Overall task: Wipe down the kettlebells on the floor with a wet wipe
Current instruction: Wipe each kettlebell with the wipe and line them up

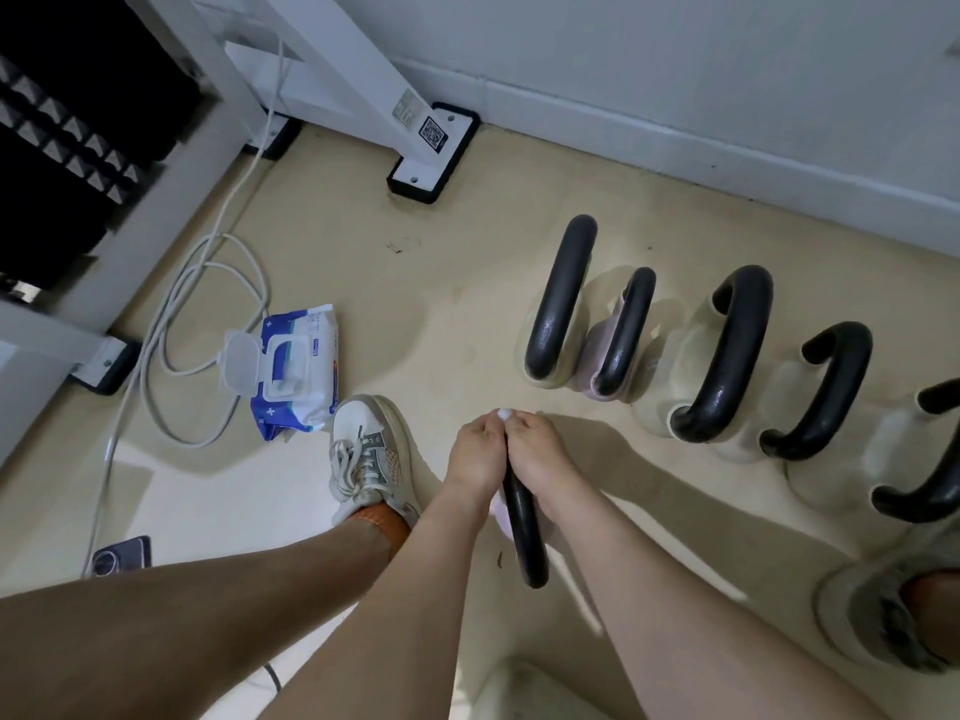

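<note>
Currently pinching a wet wipe [503,414] between both hands: left hand [475,452] and right hand [537,454] closed around the nearest kettlebell [524,532] handle. Risking a tip onto the floor [441,283]. Remaining kettlebells [727,356] waiting beyond the right hand.

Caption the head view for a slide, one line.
Both hands, left and right, pinch a wet wipe at a kettlebell handle; wipes pack lies open nearby.

Both forearms extended down; left hand [475,449], right hand [535,452] touching, fingers curled, apparently gripping.
</note>
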`<state>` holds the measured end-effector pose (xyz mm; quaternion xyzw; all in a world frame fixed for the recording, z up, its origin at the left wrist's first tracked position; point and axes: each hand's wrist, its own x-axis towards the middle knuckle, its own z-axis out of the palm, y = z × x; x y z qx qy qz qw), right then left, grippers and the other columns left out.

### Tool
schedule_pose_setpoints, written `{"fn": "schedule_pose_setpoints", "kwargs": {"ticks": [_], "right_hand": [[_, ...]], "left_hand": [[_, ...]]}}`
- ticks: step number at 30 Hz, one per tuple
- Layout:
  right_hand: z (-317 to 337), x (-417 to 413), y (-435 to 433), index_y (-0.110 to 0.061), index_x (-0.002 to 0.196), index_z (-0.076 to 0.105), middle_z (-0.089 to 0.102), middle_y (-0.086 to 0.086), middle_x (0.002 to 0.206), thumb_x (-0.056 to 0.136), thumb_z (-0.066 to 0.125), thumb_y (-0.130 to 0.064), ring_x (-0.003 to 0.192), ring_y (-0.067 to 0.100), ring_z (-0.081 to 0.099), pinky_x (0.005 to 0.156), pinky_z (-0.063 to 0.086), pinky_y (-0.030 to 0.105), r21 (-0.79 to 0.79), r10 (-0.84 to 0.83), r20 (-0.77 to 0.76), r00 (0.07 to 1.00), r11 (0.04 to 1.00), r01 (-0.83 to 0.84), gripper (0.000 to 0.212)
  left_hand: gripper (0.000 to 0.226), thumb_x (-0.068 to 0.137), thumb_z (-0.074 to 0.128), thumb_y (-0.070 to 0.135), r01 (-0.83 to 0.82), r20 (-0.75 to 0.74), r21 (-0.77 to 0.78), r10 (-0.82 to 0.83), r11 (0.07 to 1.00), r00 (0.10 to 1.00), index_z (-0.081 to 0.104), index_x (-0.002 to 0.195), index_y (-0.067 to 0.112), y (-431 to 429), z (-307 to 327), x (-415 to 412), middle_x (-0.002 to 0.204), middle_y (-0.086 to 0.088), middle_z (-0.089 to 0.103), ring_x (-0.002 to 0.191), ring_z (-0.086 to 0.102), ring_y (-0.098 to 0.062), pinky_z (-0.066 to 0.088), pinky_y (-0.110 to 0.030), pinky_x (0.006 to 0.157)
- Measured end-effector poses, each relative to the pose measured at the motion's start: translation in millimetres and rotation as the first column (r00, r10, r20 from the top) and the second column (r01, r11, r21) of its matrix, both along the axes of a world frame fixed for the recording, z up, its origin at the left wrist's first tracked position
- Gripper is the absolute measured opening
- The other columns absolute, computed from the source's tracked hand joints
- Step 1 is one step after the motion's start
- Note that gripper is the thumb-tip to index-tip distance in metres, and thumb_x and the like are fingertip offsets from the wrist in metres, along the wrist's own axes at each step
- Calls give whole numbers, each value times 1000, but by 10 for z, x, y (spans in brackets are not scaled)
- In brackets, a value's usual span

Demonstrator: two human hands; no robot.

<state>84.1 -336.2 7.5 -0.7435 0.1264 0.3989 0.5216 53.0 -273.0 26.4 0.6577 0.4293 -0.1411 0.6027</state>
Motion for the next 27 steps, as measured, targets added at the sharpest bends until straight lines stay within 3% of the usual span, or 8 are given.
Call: {"fn": "schedule_pose_setpoints", "kwargs": {"ticks": [2,4,6,9,12,16,22,27], "right_hand": [[74,-147,-43,-22,94,68,72,7,98,90,40,-35,95,26,68,90,54,48,-18,-4,109,994,1000,7,31],[168,-354,-117,-27,110,68,71,3,108,97,43,-32,101,21,67,92,54,42,-7,-65,194,979,998,68,28],[226,-542,-209,-27,125,63,70,-1,115,100,46,-24,105,16,65,95,53,34,-22,-98,279,955,994,109,31],[251,-798,-363,-25,129,62,72,-1,111,99,49,-23,101,14,67,91,52,27,-93,-77,361,929,989,118,32],[223,-1065,-536,-25,122,67,75,5,90,100,47,-30,80,20,68,74,54,34,-196,14,411,912,978,73,31],[168,-1328,-764,-22,116,67,73,8,82,99,47,-26,74,25,67,65,50,34,-296,163,452,877,955,-24,27],[64,-1400,-896,-17,120,59,72,8,94,97,45,-17,83,29,67,66,44,30,-314,318,351,881,926,-210,27],[-37,-1285,-886,-14,120,51,64,9,106,94,44,-13,95,31,63,69,41,30,-324,367,228,902,902,-286,27]], "left_hand": [[31,102,40,23,-51,70,17,50,999,996,70,104,19,-57,7,-104,102,3,73,94,65,-12,49,-23,79],[27,101,47,23,-145,152,-9,144,989,978,65,122,25,-167,65,-291,116,11,68,109,62,-6,48,-25,98],[33,100,51,21,-207,180,-47,213,977,960,59,132,23,-253,83,-473,126,9,64,116,60,-5,45,-28,105],[22,100,52,22,-182,190,-119,202,976,961,72,106,32,-369,156,-736,108,5,74,101,68,-5,51,-26,92],[27,99,51,21,-159,167,-103,175,982,970,76,90,26,-491,193,-987,82,-2,72,76,60,-12,45,-28,73],[24,101,49,23,-88,151,-80,99,993,984,73,96,21,-616,128,-1242,83,5,73,79,63,-8,47,-23,76],[17,94,62,24,48,157,27,-52,998,986,66,110,28,-647,-73,-1313,99,11,75,96,69,-6,53,-29,90],[33,92,62,27,189,103,276,-224,942,969,55,122,38,-711,-196,-1387,96,20,68,87,62,-2,43,-6,73]]}}
